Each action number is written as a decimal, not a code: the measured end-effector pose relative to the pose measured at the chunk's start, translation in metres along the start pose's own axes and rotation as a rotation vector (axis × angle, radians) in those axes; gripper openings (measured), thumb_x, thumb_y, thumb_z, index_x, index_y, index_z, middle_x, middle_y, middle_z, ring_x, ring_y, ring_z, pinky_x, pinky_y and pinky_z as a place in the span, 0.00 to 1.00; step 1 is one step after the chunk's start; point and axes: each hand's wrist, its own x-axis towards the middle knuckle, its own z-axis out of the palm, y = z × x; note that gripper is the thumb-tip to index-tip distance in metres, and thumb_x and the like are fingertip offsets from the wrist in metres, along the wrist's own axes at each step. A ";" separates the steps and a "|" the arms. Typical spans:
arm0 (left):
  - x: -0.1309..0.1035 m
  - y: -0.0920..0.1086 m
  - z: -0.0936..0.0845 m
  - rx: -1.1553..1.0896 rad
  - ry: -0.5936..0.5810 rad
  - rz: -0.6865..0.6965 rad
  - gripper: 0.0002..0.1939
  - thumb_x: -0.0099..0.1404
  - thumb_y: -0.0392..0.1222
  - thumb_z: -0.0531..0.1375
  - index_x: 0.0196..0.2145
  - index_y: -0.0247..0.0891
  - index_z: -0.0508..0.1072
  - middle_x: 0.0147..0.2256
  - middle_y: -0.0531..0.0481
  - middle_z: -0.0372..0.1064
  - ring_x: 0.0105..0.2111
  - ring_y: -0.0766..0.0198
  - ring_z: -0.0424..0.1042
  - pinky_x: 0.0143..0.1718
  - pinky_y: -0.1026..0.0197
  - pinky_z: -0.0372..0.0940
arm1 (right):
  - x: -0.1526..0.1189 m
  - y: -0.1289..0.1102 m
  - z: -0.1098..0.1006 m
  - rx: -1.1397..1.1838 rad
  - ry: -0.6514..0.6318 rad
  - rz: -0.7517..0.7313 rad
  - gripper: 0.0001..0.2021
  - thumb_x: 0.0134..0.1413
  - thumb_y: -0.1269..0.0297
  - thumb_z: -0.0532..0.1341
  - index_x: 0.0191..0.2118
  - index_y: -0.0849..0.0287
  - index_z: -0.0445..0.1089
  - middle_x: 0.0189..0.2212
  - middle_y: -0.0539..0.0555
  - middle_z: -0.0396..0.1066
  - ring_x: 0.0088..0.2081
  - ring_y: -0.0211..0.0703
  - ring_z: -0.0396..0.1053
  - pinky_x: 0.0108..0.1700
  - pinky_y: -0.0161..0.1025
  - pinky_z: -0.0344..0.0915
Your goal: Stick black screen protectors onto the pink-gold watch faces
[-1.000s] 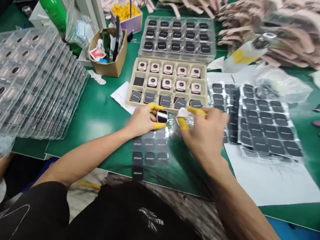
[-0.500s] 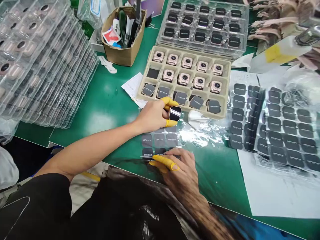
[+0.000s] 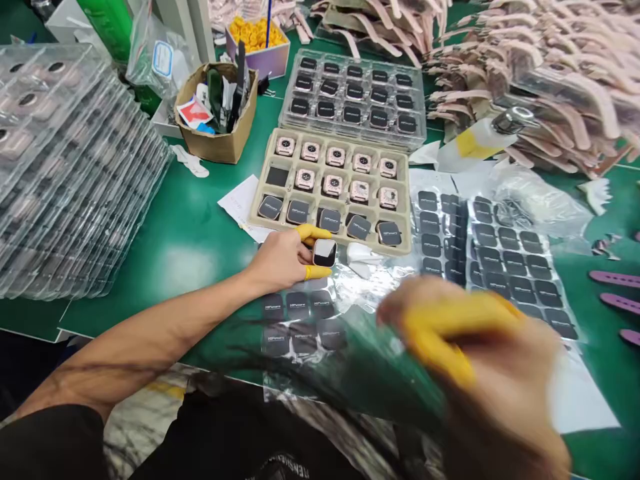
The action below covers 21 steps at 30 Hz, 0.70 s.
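Note:
My left hand (image 3: pixel 285 261), with yellow finger covers, grips a watch case (image 3: pixel 325 253) by its edges, its dark glossy face up. Under and below that hand lies a clear sheet of dark square stickers (image 3: pixel 299 305). My right hand (image 3: pixel 480 347), blurred by motion, is raised over the right part of the table; its fingertips are smeared, so what they hold, if anything, cannot be made out. Beyond the left hand sits a beige tray (image 3: pixel 406 227) of pink watch cases (image 3: pixel 333 185), with dark-covered ones in its front row.
Stacked clear trays (image 3: pixel 75 200) stand at the left, beside a cardboard box (image 3: pixel 220 143) of tools. A clear tray (image 3: pixel 425 130) lies behind the beige one. At the right are more sticker sheets (image 3: pixel 515 267), a bottle (image 3: pixel 475 143) and piled pink straps (image 3: pixel 565 100).
My right hand has left the near edge of the sticker sheet and moved right and up. My left hand still holds the watch case. The view has shifted, showing more at the right and back.

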 end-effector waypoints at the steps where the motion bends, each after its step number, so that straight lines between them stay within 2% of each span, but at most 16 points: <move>1: 0.000 0.000 0.000 0.013 0.000 -0.001 0.29 0.54 0.38 0.76 0.53 0.34 0.79 0.27 0.52 0.80 0.32 0.57 0.79 0.36 0.59 0.71 | 0.020 0.005 0.003 0.149 0.071 0.123 0.05 0.51 0.52 0.74 0.34 0.41 0.81 0.30 0.51 0.80 0.32 0.49 0.76 0.34 0.50 0.77; 2: -0.001 0.001 0.000 0.026 -0.003 0.001 0.29 0.54 0.39 0.76 0.53 0.34 0.80 0.27 0.51 0.80 0.32 0.56 0.80 0.36 0.59 0.71 | 0.037 0.011 0.009 0.281 0.117 0.227 0.10 0.46 0.52 0.77 0.33 0.44 0.81 0.29 0.50 0.80 0.32 0.46 0.76 0.35 0.46 0.77; 4: -0.001 0.002 0.000 0.038 -0.015 0.002 0.29 0.53 0.39 0.75 0.53 0.34 0.81 0.28 0.50 0.81 0.32 0.55 0.80 0.35 0.59 0.71 | 0.061 0.025 0.023 0.463 0.127 0.405 0.17 0.37 0.52 0.81 0.32 0.51 0.80 0.31 0.51 0.81 0.34 0.43 0.77 0.38 0.42 0.77; 7: -0.001 0.002 0.000 0.072 -0.028 -0.010 0.28 0.53 0.39 0.74 0.52 0.35 0.81 0.28 0.51 0.80 0.31 0.56 0.80 0.34 0.59 0.70 | 0.066 0.040 0.040 0.596 0.134 0.551 0.22 0.30 0.53 0.84 0.32 0.55 0.79 0.30 0.51 0.81 0.33 0.41 0.76 0.37 0.39 0.77; 12: 0.000 0.002 0.003 0.153 -0.019 0.000 0.27 0.52 0.39 0.75 0.51 0.39 0.82 0.27 0.54 0.80 0.29 0.58 0.79 0.35 0.59 0.71 | 0.056 0.043 0.044 0.649 0.141 0.572 0.22 0.31 0.53 0.83 0.32 0.55 0.79 0.29 0.51 0.81 0.32 0.42 0.77 0.35 0.38 0.78; 16: 0.000 0.005 0.004 0.154 -0.027 -0.039 0.27 0.52 0.39 0.75 0.52 0.39 0.82 0.26 0.55 0.80 0.30 0.57 0.80 0.37 0.58 0.72 | 0.057 0.041 0.044 0.646 0.166 0.579 0.22 0.31 0.54 0.84 0.33 0.55 0.79 0.30 0.51 0.81 0.33 0.42 0.78 0.37 0.37 0.79; 21: 0.000 0.005 0.003 0.190 -0.028 -0.022 0.26 0.53 0.39 0.75 0.50 0.39 0.82 0.25 0.54 0.80 0.30 0.56 0.80 0.37 0.57 0.71 | 0.056 0.042 0.047 0.635 0.171 0.585 0.22 0.32 0.54 0.83 0.33 0.55 0.79 0.32 0.52 0.83 0.36 0.45 0.80 0.39 0.39 0.80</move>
